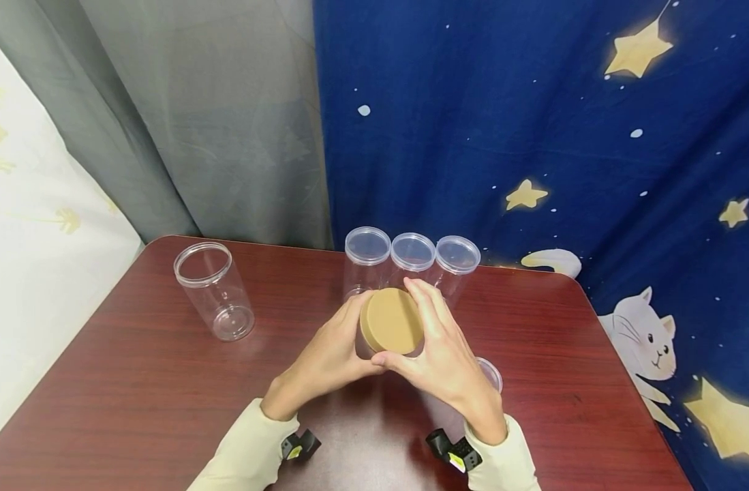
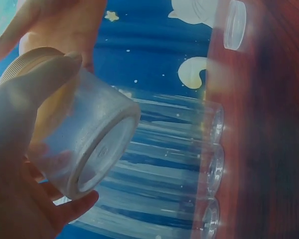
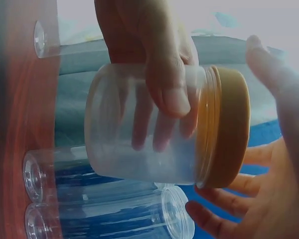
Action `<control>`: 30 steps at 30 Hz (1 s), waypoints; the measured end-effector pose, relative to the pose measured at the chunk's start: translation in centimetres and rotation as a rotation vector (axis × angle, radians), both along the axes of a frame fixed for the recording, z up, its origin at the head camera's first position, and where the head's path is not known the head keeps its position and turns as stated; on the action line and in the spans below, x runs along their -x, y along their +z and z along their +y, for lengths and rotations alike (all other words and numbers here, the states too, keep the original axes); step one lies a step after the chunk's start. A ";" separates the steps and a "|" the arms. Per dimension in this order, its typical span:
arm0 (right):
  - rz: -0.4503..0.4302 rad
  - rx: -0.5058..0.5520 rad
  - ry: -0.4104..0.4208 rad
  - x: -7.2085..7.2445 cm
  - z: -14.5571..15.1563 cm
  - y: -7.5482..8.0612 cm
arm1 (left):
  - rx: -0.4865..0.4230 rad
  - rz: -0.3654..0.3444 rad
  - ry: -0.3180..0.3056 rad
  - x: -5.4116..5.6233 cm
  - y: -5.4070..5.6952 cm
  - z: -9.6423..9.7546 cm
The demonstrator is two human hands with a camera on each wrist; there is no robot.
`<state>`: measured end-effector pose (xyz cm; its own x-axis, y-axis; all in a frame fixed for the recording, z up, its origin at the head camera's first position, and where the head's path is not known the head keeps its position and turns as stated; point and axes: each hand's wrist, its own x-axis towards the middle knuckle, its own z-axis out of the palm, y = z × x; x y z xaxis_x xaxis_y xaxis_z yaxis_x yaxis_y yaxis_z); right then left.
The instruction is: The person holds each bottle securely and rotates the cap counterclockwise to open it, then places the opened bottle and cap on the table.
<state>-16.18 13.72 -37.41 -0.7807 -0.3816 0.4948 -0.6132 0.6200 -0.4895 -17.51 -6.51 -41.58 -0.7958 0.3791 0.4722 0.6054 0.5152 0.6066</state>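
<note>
My left hand [image 1: 334, 341] grips a small frosted plastic jar [image 3: 144, 124] by its body, thumb on the near side and fingers behind. A tan screw lid [image 1: 394, 320] with a ribbed edge [image 2: 27, 64] sits on the jar. My right hand [image 1: 444, 351] is spread around the lid. In the right wrist view its thumb [image 3: 264, 62] stands apart from the lid, while the other fingers are beside the lid's lower edge. The jar is held up over the table, tilted in the left wrist view, and looks empty.
Three tall clear jars with clear lids [image 1: 413, 251] stand in a row at the table's back edge, behind my hands. A tall clear jar without a lid [image 1: 217, 293] is at the left. A loose clear lid [image 1: 491, 376] lies partly hidden by my right wrist.
</note>
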 end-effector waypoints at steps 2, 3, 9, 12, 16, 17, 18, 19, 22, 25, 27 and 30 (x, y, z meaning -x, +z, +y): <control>-0.003 -0.004 -0.028 -0.1 -0.1 0.0 | 0.007 0.019 0.011 0.0 0.0 0.1; -0.004 -0.005 -0.039 -0.1 -0.2 0.0 | 0.010 0.026 0.017 0.0 0.0 0.2; -0.015 -0.025 -0.069 -0.2 -0.4 0.0 | 0.011 0.048 0.027 0.0 0.0 0.4; -0.015 -0.038 -0.062 -0.2 -0.5 -0.1 | 0.010 0.065 0.024 0.0 -0.1 0.4; 0.011 -0.046 -0.047 -0.2 -0.5 -0.1 | 0.009 0.075 0.021 0.1 -0.1 0.4; 0.019 -0.047 -0.042 -0.2 -0.5 -0.1 | 0.009 0.074 0.022 0.1 -0.1 0.4; 0.023 -0.049 -0.040 -0.2 -0.5 -0.1 | 0.011 0.073 0.023 0.0 -0.1 0.4; 0.028 -0.049 -0.036 -0.2 -0.5 -0.1 | 0.013 0.071 0.024 0.0 -0.1 0.4; 0.036 -0.053 -0.023 -0.2 -0.4 0.0 | 0.018 0.067 0.026 0.0 -0.1 0.3; 0.028 -0.058 -0.011 -0.2 -0.3 0.1 | 0.018 0.063 0.021 -0.1 0.0 0.2; 0.026 -0.058 -0.001 -0.2 -0.3 0.1 | 0.017 0.057 0.016 0.0 0.0 0.1; 0.010 -0.057 0.016 -0.2 -0.2 0.1 | 0.015 0.046 0.006 0.0 0.0 0.1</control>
<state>-16.00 13.55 -37.28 -0.7694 -0.4219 0.4797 -0.6281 0.6366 -0.4475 -17.46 -6.44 -41.58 -0.7758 0.3814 0.5027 0.6292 0.5281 0.5704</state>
